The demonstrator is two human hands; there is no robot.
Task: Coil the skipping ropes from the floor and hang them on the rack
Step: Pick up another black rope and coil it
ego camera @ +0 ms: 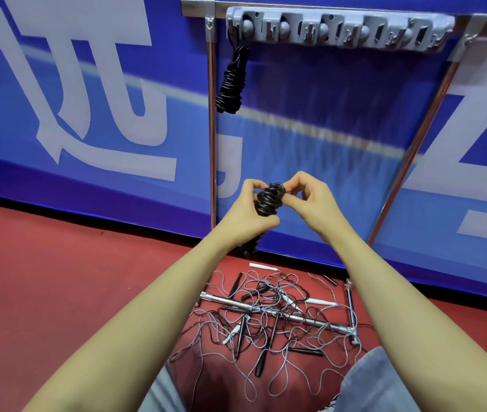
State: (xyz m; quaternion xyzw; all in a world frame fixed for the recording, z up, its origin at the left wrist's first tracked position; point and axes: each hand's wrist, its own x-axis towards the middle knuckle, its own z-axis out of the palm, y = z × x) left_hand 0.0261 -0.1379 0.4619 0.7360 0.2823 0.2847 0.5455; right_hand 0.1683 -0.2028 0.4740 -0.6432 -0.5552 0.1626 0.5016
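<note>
Both hands, left hand [246, 215] and right hand [313, 200], grip a tightly wound black rope coil [267, 200].

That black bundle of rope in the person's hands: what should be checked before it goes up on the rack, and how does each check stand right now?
1. Bundle held: the left hand grips the coiled black rope around its middle. Ok.
2. Top loop ready for a hook: the right hand pinches the top; whether a loop is open, cannot tell.
3. Free holder on the grey rack: only the leftmost one carries a hung rope. Ok.
4. Coil wrapped tight: lower end hidden behind the left hand. Cannot tell.
5. Floor done: tangled ropes lie by the metal frame. Not ok.
</note>
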